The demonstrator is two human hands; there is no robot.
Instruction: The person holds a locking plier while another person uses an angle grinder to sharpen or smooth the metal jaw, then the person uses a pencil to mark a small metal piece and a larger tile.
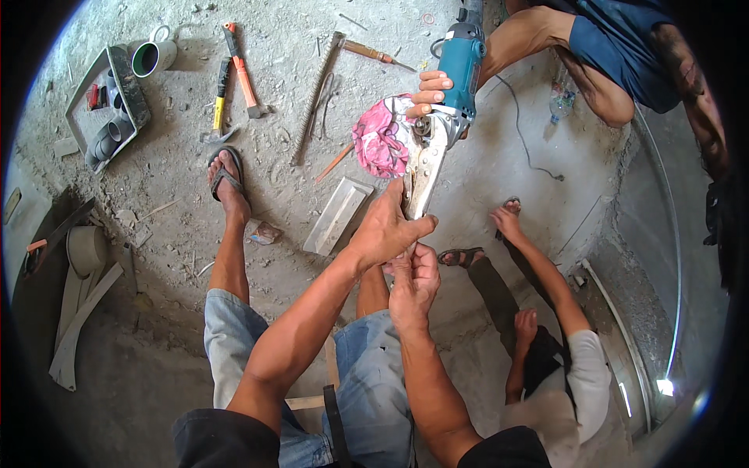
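Far left, a grey tray (136,100) sits near a mug (154,57), then two hammers (244,76) lie on the rough floor (273,54). Now the left hand (384,231), fingers closed round the locking pliers (426,173), a pink cloth (381,140) just above it. Right behind, the right hand (414,287), fingers drawn in, seems to pinch the pliers' lower end, partly hidden. Up top, the pliers' head meets the teal grinder (462,72), gripped by a co-worker's hand (430,92).
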